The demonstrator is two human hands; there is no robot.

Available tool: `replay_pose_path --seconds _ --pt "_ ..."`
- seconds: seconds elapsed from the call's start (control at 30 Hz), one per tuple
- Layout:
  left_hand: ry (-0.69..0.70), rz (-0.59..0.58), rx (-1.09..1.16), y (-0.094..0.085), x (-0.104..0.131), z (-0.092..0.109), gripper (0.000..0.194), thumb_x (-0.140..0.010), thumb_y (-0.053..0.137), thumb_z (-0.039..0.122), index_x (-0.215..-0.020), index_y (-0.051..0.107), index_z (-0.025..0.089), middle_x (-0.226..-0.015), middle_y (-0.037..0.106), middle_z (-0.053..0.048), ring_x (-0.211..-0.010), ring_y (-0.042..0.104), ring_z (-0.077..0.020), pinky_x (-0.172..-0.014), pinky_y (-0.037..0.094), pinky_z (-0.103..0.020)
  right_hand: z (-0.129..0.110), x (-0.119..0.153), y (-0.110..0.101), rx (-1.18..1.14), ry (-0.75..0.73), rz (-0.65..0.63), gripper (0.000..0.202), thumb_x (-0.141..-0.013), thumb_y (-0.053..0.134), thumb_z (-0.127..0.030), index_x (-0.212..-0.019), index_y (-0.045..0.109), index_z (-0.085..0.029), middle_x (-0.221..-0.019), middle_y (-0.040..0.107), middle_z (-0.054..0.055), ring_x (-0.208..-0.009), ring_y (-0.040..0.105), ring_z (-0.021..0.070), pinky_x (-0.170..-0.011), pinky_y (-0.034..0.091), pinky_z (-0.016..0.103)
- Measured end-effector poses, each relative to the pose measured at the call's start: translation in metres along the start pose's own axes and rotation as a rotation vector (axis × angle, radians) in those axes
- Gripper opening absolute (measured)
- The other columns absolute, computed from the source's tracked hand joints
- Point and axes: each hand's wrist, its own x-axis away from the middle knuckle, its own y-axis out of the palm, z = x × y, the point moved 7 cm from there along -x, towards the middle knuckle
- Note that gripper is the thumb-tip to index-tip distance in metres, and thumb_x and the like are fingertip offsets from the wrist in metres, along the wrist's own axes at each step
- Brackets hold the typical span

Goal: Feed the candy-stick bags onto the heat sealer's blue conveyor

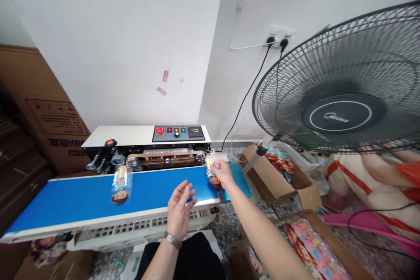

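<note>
The right hand (224,175) grip pinches a transparent packet (214,180) at the blue conveyor belt's (157,188) three-o'clock end, partly hiding it. Left hand (180,204), eight o'clock from it: fingers loosely parted. Pedestal fan (341,113), two o'clock: cut off.

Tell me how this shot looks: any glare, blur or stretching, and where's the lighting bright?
Head view: soft, bright light on the wall; head view: glare on the clear packet on the blue belt; head view: the fan looks stretched wide, its inside a dark smear; head view: top right corner darkened.
</note>
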Motion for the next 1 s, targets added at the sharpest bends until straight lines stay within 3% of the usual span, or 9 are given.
replay_pose_path --seconds 0.27,0.4,0.53,0.6,0.67,0.77,0.87,0.93,1.0 --pt "-0.001 -0.026 -0.013 -0.001 0.0 -0.002 0.039 -0.067 0.069 0.032 -0.104 0.058 0.022 -0.113 0.059 -0.01 -0.086 0.062 -0.0181 -0.073 0.051 -0.033 -0.007 0.006 -0.004 0.174 0.052 0.003 0.023 -0.068 0.06 -0.031 -0.087 0.06 -0.019 -0.071 0.063 0.002 -0.065 0.06 0.0178 -0.058 0.042 0.025" --pt "0.001 -0.031 -0.005 -0.001 0.0 -0.004 0.04 -0.066 0.07 0.031 -0.103 0.059 0.022 -0.112 0.06 -0.01 -0.086 0.062 -0.0183 -0.072 0.051 -0.032 -0.023 0.006 0.011 0.199 0.029 -0.034 0.021 -0.068 0.061 -0.027 -0.087 0.06 -0.02 -0.073 0.064 0.002 -0.069 0.06 0.0188 -0.063 0.043 0.026" --pt "-0.008 -0.047 -0.036 0.002 0.001 -0.004 0.041 -0.066 0.07 0.03 -0.104 0.058 0.021 -0.108 0.062 -0.009 -0.085 0.063 -0.0175 -0.071 0.051 -0.032 -0.043 0.02 0.029 0.162 -0.016 -0.073 0.032 -0.068 0.063 -0.026 -0.099 0.058 -0.021 -0.076 0.065 0.0 -0.072 0.06 0.0167 -0.068 0.044 0.025" --pt "-0.015 -0.059 -0.062 0.003 0.003 -0.003 0.039 -0.066 0.071 0.029 -0.102 0.058 0.021 -0.105 0.064 -0.009 -0.082 0.063 -0.0171 -0.07 0.052 -0.031 -0.054 0.032 0.024 0.112 -0.114 -0.089 0.038 -0.07 0.062 -0.026 -0.106 0.055 -0.021 -0.081 0.065 0.0 -0.074 0.06 0.0152 -0.072 0.045 0.025" --pt "-0.011 -0.064 -0.087 0.003 0.005 -0.001 0.038 -0.064 0.072 0.028 -0.099 0.06 0.02 -0.102 0.065 -0.007 -0.08 0.063 -0.0168 -0.068 0.052 -0.03 -0.055 0.043 0.001 0.038 -0.22 -0.105 0.037 -0.074 0.059 -0.027 -0.109 0.053 -0.021 -0.085 0.064 0.0 -0.074 0.06 0.0135 -0.073 0.045 0.024" --pt "-0.007 -0.054 -0.126 0.003 0.005 0.002 0.035 -0.063 0.072 0.027 -0.096 0.061 0.021 -0.096 0.067 -0.004 -0.078 0.063 -0.0161 -0.068 0.052 -0.03 -0.016 0.06 -0.067 -0.054 -0.214 -0.049 0.032 -0.078 0.053 -0.031 -0.109 0.054 -0.023 -0.081 0.064 -0.002 -0.073 0.06 0.0124 -0.071 0.046 0.024" --pt "-0.046 -0.065 -0.16 0.004 0.005 -0.002 0.036 -0.063 0.073 0.026 -0.096 0.062 0.022 -0.094 0.067 -0.002 -0.08 0.064 -0.0163 -0.07 0.052 -0.03 0.066 0.094 -0.144 -0.052 -0.022 0.134 0.035 -0.077 0.052 -0.035 -0.108 0.053 -0.021 -0.081 0.063 0.0 -0.072 0.06 0.0141 -0.07 0.046 0.026" --pt "-0.061 -0.074 -0.181 0.005 0.006 -0.005 0.035 -0.063 0.073 0.026 -0.096 0.062 0.022 -0.094 0.067 -0.003 -0.081 0.064 -0.0168 -0.07 0.053 -0.03 0.128 0.131 -0.175 -0.038 0.172 0.248 0.035 -0.074 0.053 -0.035 -0.104 0.054 -0.018 -0.077 0.062 0.001 -0.069 0.059 0.0155 -0.065 0.046 0.027" --pt "-0.068 -0.076 -0.204 0.007 0.007 -0.009 0.034 -0.063 0.073 0.026 -0.096 0.063 0.022 -0.094 0.067 -0.002 -0.082 0.064 -0.0174 -0.07 0.053 -0.029 0.185 0.174 -0.183 -0.021 0.405 0.356 0.031 -0.068 0.057 -0.034 -0.094 0.055 -0.017 -0.073 0.061 0.001 -0.066 0.058 0.0165 -0.061 0.046 0.027"
